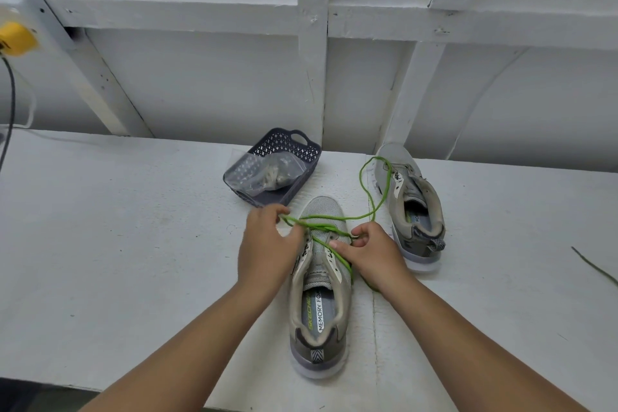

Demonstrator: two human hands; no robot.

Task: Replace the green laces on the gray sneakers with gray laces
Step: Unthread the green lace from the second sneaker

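Observation:
A gray sneaker [321, 298] lies on the white table in front of me, toe pointing away. A green lace [368, 207] is threaded only through its front eyelets; one long end loops out over the second gray sneaker [413, 207] at the right. My left hand [267, 244] pinches the lace at the sneaker's left side near the toe. My right hand [374, 251] pinches the lace at the right eyelets, its thumb on the tongue. A clear bag of gray laces [264, 174] lies in a dark basket [301, 150].
The basket stands just beyond the near sneaker, close to my left hand. A white framed wall [311, 60] rises behind the table. A dark cable [8, 110] hangs at the far left below a yellow object [16, 38]. A thin dark green strand [595, 266] lies at the right edge.

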